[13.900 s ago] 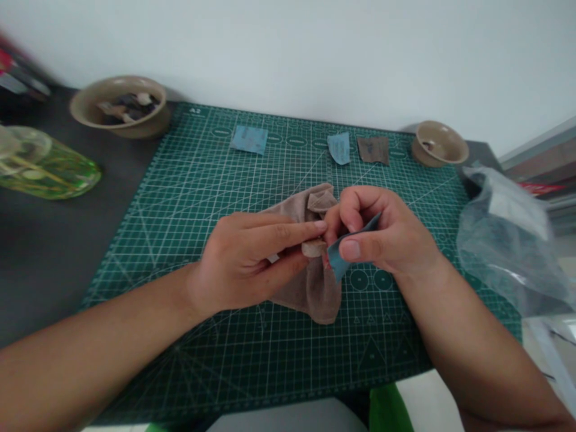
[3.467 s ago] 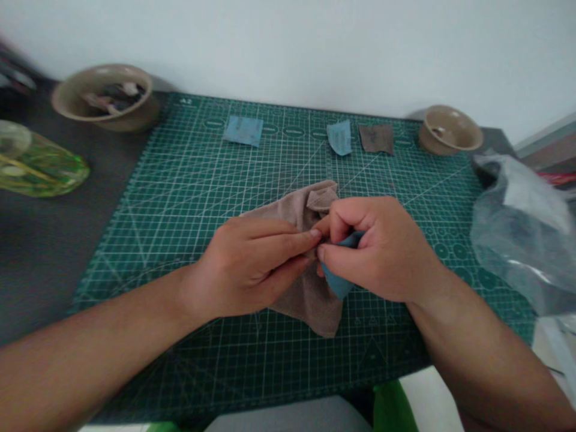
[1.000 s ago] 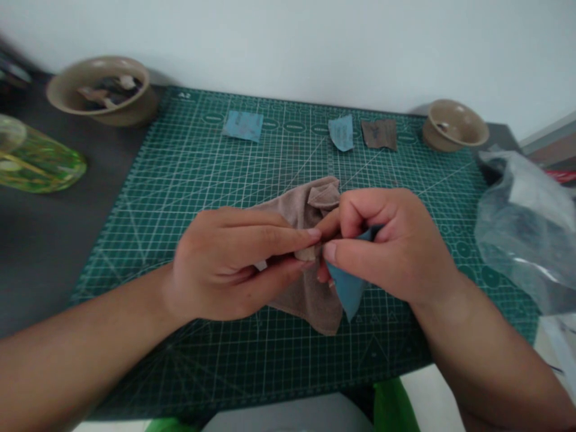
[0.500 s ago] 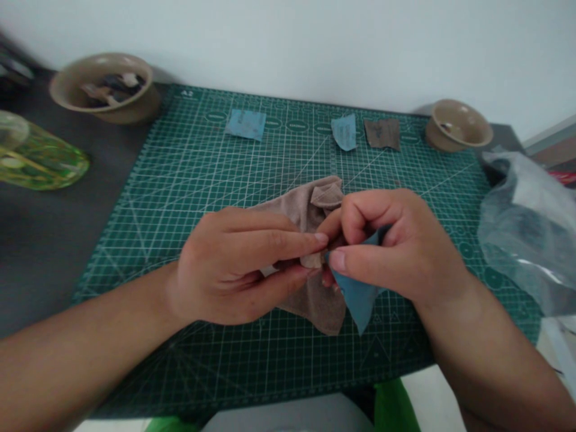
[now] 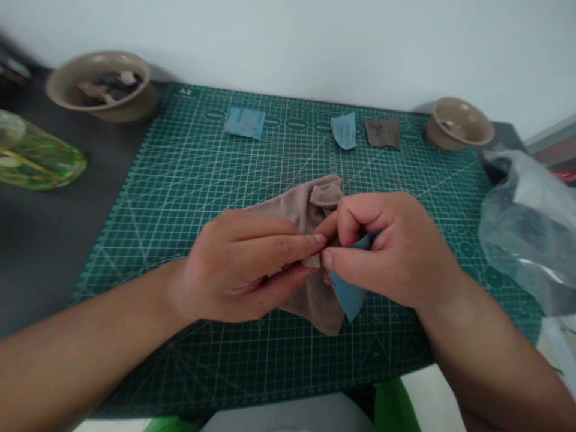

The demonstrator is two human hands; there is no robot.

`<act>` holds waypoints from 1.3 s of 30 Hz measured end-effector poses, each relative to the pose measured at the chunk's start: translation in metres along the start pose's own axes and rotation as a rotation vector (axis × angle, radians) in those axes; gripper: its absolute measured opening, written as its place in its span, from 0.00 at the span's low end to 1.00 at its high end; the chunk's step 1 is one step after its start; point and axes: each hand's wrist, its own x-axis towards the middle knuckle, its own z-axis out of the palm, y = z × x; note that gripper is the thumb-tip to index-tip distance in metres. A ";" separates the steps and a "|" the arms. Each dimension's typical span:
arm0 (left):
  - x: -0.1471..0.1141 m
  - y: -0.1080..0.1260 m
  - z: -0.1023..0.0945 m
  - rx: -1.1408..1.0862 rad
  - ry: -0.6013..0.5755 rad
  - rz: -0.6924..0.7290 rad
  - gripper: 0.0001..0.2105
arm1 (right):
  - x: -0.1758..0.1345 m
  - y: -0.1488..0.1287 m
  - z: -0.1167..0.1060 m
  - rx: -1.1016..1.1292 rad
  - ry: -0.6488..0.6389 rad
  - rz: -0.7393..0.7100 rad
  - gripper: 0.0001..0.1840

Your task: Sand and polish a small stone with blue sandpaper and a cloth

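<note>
My left hand (image 5: 245,264) is closed, its thumb and fingers pinching a small beige piece (image 5: 311,261); most of that piece is hidden. Thumb and curled fingers of my right hand (image 5: 393,258) grip a blue piece of sandpaper (image 5: 348,297), whose pointed corner hangs down. The sandpaper's upper edge is close against the beige piece; whether they touch is hard to make out. Beneath both hands a crumpled brown cloth (image 5: 310,309) lies on the green cutting mat (image 5: 216,174).
Along the back lie two blue sandpaper pieces (image 5: 245,123) and a brown one (image 5: 382,132). A large bowl (image 5: 139,105) of small pieces stands left, near a bottle of yellow-green liquid (image 5: 49,159). Right are a smaller bowl (image 5: 463,129) and a clear plastic bag (image 5: 517,222).
My right hand has shifted slightly left, and the blue sandpaper's hanging corner has moved left and up with it. My left hand keeps nearly the same place.
</note>
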 end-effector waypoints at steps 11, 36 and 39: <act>-0.001 0.002 -0.003 -0.004 -0.079 0.004 0.09 | -0.003 0.000 0.002 -0.113 -0.009 -0.065 0.15; 0.003 0.007 -0.006 -0.376 0.073 -0.133 0.11 | 0.000 -0.001 -0.008 0.308 -0.133 0.023 0.17; 0.003 0.006 -0.006 -0.366 0.057 -0.122 0.11 | 0.000 -0.001 -0.008 0.290 -0.140 0.015 0.17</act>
